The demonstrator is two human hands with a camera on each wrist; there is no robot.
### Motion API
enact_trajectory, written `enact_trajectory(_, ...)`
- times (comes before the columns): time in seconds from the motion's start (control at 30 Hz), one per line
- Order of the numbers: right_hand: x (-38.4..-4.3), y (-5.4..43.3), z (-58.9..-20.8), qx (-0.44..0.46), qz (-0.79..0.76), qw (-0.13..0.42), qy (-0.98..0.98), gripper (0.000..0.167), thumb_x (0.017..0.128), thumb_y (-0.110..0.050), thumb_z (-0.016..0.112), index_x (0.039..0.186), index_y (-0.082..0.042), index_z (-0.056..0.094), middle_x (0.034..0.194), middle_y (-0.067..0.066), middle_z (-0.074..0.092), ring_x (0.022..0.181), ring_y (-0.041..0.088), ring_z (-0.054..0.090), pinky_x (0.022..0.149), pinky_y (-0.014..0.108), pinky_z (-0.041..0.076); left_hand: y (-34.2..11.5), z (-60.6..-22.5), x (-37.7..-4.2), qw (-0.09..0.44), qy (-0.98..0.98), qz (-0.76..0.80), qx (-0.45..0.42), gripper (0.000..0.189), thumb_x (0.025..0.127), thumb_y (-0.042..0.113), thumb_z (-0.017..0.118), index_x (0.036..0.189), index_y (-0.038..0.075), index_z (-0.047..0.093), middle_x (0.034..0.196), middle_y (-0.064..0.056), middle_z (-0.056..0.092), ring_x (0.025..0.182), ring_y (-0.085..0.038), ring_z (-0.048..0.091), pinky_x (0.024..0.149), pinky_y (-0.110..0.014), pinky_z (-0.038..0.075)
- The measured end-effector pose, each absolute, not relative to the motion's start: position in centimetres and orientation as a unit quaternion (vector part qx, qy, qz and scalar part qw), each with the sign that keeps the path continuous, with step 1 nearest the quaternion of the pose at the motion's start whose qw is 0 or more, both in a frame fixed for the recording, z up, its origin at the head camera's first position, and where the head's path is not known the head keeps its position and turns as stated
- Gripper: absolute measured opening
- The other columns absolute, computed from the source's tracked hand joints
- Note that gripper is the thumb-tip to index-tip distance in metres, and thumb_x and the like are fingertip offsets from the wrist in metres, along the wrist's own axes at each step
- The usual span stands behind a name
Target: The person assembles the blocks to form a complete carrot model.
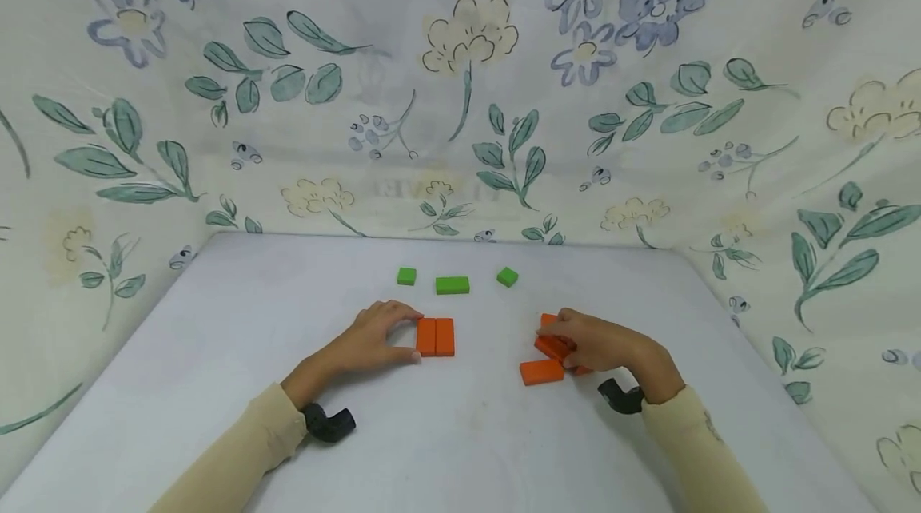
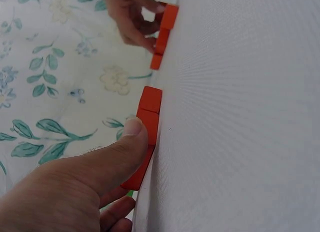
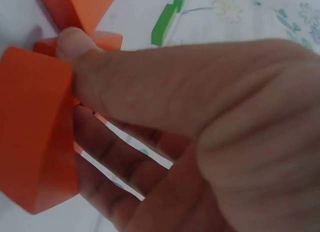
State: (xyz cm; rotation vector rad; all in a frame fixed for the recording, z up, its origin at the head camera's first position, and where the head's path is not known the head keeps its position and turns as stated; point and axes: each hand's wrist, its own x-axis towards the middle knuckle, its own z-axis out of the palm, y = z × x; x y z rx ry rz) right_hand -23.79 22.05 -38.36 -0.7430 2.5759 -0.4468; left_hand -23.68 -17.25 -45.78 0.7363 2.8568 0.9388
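Two orange rectangular blocks (image 1: 444,337) lie side by side, long sides touching, left of the table's middle. My left hand (image 1: 368,339) grips the left one, thumb at its near end and forefinger at its far end. In the left wrist view the thumb (image 2: 131,129) presses on an orange block (image 2: 149,98). To the right, my right hand (image 1: 608,343) pinches an orange block (image 1: 552,347) within a loose group. One orange block (image 1: 542,372) lies in front of it, others partly under the hand. In the right wrist view a large orange block (image 3: 35,117) stands beside the thumb.
Farther back on the white table (image 1: 460,441) lie a small green block (image 1: 406,276), a longer green block (image 1: 452,285) and another small green block (image 1: 507,277), turned at an angle. A flowered cloth (image 1: 403,137) hangs behind and at the sides.
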Motion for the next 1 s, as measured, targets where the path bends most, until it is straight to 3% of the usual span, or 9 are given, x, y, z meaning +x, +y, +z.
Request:
enact_trajectory(0.2,-24.0,21.7,-37.8,-0.255,-0.144,0.223,0.930,0.057,0.085,-0.003,0.076,0.137,-0.018,0.060,0.114,0.000,0.053,0.105,0.019,0.050,0.081,0.030,0.052,-17.6,-45.4,-23.7,0.021,0.921,0.306,0.241,0.066,0.081,0.051,0.078,0.136,0.023,0.058,0.140,-0.001,0.056,0.131,-0.025,0.046,0.108,-0.053,0.034)
enact_trajectory(0.43,-24.1,21.7,-38.2,-0.270,-0.136,0.207,0.931,0.052,0.085,-0.003,0.077,0.133,-0.016,0.062,0.100,-0.005,0.055,0.099,0.017,0.051,0.082,0.032,0.051,-17.7,-45.7,-23.5,0.026,0.919,0.316,0.235,0.065,0.080,0.051,0.079,0.135,0.024,0.059,0.140,-0.001,0.056,0.130,-0.025,0.046,0.107,-0.053,0.033)
enact_trajectory(0.73,-24.4,21.6,-38.5,-0.265,-0.127,0.208,0.933,0.055,0.084,0.000,0.076,0.134,-0.016,0.061,0.104,-0.006,0.057,0.102,0.017,0.051,0.089,0.037,0.051,-17.5,-46.0,-23.3,0.025,0.918,0.313,0.242,0.065,0.081,0.053,0.077,0.136,0.024,0.058,0.141,-0.002,0.055,0.131,-0.026,0.045,0.108,-0.053,0.033)
enact_trajectory(1.0,-25.5,21.6,-38.3,-0.250,-0.172,0.210,0.929,0.046,0.081,-0.009,0.080,0.120,-0.011,0.054,0.104,-0.001,0.058,0.098,0.018,0.054,0.086,0.035,0.052,-17.5,-45.8,-23.6,0.026,0.918,0.316,0.238,0.065,0.081,0.051,0.078,0.135,0.024,0.058,0.141,-0.002,0.055,0.131,-0.025,0.045,0.108,-0.053,0.032)
